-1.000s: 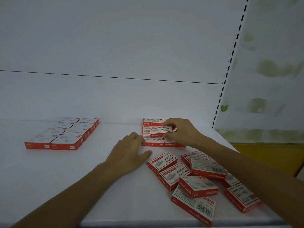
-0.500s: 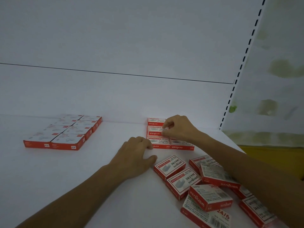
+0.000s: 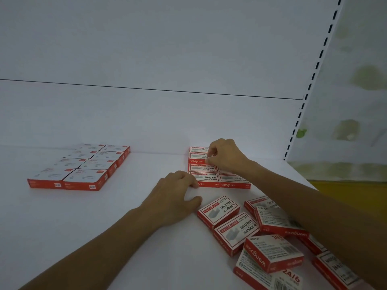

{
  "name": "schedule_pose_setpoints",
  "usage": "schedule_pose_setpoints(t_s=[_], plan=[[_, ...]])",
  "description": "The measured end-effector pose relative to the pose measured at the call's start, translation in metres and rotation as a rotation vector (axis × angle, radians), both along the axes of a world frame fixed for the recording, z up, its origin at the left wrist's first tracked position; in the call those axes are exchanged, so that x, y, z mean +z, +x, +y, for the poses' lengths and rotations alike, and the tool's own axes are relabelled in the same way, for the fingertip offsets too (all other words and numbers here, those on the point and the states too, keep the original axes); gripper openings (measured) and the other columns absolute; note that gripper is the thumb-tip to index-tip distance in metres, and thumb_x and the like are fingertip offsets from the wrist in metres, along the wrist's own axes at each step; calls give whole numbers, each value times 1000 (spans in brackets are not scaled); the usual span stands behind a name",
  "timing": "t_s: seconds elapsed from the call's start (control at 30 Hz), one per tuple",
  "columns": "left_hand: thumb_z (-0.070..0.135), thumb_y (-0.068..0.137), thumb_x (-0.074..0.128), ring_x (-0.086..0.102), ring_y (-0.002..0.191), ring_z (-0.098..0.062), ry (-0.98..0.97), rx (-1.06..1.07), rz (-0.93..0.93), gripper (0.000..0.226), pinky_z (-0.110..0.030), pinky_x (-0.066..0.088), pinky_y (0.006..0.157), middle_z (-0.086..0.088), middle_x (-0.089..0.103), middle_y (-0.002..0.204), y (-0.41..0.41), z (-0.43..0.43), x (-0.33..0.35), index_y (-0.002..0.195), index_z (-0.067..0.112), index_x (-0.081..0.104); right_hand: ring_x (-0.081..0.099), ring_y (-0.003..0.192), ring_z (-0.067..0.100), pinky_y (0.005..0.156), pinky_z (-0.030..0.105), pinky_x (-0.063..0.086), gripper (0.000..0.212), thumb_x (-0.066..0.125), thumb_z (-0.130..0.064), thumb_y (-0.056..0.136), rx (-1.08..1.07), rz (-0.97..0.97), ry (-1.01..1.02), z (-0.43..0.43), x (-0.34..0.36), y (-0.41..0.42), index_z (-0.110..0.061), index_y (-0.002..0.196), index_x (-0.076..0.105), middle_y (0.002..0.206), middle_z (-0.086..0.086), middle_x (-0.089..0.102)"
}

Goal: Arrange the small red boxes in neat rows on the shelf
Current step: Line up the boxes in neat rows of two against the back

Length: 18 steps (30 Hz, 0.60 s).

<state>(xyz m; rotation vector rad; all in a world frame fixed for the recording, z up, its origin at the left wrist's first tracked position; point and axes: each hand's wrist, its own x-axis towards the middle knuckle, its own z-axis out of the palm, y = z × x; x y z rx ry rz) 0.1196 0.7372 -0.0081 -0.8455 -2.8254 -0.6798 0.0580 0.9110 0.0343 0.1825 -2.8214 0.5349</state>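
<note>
Small red box [image 3: 198,158] under right hand [image 3: 227,156] fingertips, back row.

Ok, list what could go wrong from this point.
1. The right hand is setting a box into the back of the right block; a nudge may skew rows already laid.
2. The right forearm hangs just over the loose pile, whose boxes lie tilted on each other; pulling back could scatter them.
3. The left hand rests at the block's front corner and might push it askew.
</note>
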Motion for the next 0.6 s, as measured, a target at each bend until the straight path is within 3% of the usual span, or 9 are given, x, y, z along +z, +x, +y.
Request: schedule_pose_setpoints(t_s=[0.23, 0.43, 0.6], plan=[[41, 87, 52, 44, 116, -12, -18, 38, 20, 37, -26, 37, 98, 5, 46, 133, 1, 4, 2, 119, 23, 48, 60, 84, 18, 71, 26, 47, 16, 67, -23, 81, -58, -9, 62, -4, 0, -2, -9, 88, 63, 102, 6, 65], [45, 84, 54, 46, 92, -5, 68, 84, 120, 31, -19, 38, 81, 6, 57, 121, 2, 5, 4, 106, 23, 57, 63, 88, 19, 71, 24, 45, 32, 57, -36, 88, 19, -74, 18, 4, 8, 11, -8, 98, 69, 104, 6, 68], [39, 85, 56, 53, 94, -5, 192, -69, 147, 19, -20, 41, 79, 14, 57, 100, 12, 7, 10, 96, 26, 63, 58, 92, 13, 73, 19, 40, 34, 53, -36, 90, 71, -35, -21, 18, 16, 41, -13, 112, 65, 114, 4, 65]])
